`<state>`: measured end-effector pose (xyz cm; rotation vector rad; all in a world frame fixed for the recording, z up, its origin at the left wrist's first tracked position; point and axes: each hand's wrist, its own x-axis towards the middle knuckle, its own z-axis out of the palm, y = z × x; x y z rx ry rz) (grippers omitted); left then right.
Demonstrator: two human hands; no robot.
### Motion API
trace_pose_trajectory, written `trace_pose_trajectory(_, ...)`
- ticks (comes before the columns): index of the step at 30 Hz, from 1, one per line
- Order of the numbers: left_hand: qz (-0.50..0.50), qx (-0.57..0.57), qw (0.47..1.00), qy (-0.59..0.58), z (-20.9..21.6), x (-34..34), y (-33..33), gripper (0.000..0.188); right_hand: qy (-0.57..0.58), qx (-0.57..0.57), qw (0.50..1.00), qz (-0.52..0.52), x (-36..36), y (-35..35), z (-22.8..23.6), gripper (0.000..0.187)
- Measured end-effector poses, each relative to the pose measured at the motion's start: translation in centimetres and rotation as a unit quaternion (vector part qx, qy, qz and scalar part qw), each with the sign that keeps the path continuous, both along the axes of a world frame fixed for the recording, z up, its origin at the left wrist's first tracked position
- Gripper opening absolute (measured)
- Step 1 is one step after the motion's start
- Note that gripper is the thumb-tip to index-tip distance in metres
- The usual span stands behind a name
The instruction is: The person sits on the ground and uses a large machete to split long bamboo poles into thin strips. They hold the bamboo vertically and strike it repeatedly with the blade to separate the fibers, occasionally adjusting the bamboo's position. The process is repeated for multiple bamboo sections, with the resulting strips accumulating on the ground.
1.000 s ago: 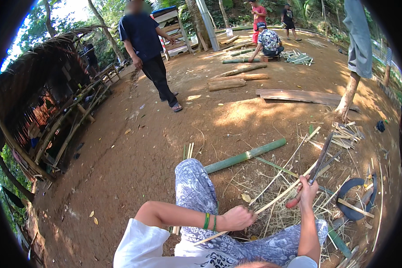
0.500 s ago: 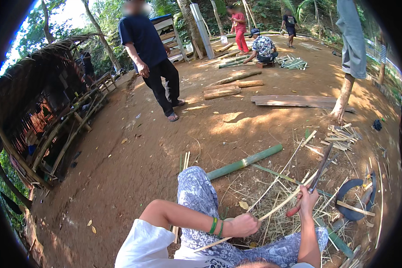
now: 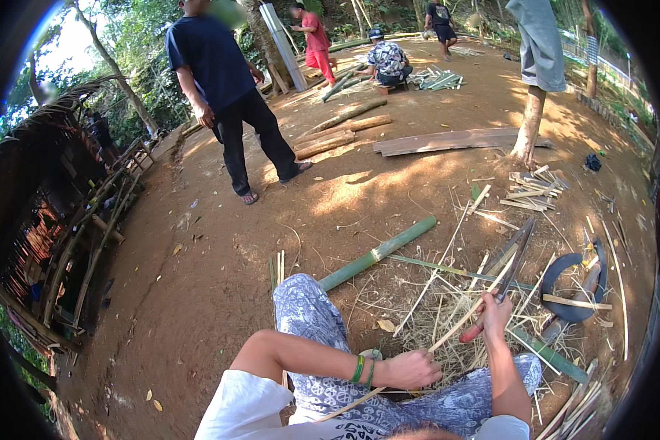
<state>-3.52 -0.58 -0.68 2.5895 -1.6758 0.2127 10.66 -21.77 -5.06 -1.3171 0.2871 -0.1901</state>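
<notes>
My left hand (image 3: 412,369), with green bands on its wrist, is closed around a thin pale bamboo strip (image 3: 458,324). The strip slants from my lap up to the right and meets the knife. In my right hand (image 3: 496,315) is a long-bladed knife (image 3: 520,253), gripped by its reddish handle (image 3: 471,334). Its dark blade points up and away from me, alongside the strip's far part. Whether my right fingers also touch the strip is unclear. A heap of shavings (image 3: 455,341) lies on the ground beneath and beyond my hands.
A green bamboo pole (image 3: 378,253) lies beyond my knee. To the right is a dark curved band (image 3: 568,314). Split sticks (image 3: 532,192) lie by a tree trunk (image 3: 529,128). A person (image 3: 216,81) stands ahead left; others are farther back near logs (image 3: 345,132).
My view has shifted, so the surroundings sit farther left and higher. The strip now lies closer along the knife blade. Both hands keep their hold.
</notes>
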Motion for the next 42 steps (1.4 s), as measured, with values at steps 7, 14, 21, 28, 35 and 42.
trace_pose_trajectory(7, -0.017, -0.204, 0.978, 0.035, 3.6, 3.0, -4.7, 0.017, 0.003, 0.040, 0.999, -0.020, -0.1, -1.9, -0.5, 0.018)
trace_pose_trajectory(14, 0.109, -0.373, 0.913, 0.127, 7.2, 4.0, -3.5, 0.051, 0.016, 0.053, 0.998, 0.011, -1.3, -2.8, 1.5, 0.020)
trace_pose_trajectory(21, 0.231, -0.356, 0.493, 0.759, 0.1, 7.3, -1.1, 0.064, 0.000, 0.096, 0.995, 0.000, -2.8, -4.0, 3.0, 0.020)
trace_pose_trajectory(28, 0.059, -0.364, 0.302, 0.879, -1.2, 4.5, -1.7, 0.053, 0.000, 0.059, 0.997, -0.040, -2.8, -5.7, 3.2, 0.021)
trace_pose_trajectory(35, 0.069, -0.402, 0.231, 0.883, 0.9, 6.2, -1.2, 0.051, -0.033, -0.063, 0.996, -0.046, -3.7, -7.4, 4.6, 0.023)
trace_pose_trajectory(42, 0.070, -0.483, 0.282, 0.826, 4.9, 8.5, -1.1, 0.056, -0.039, -0.150, 0.987, -0.033, -6.1, -6.3, 6.8, 0.023)
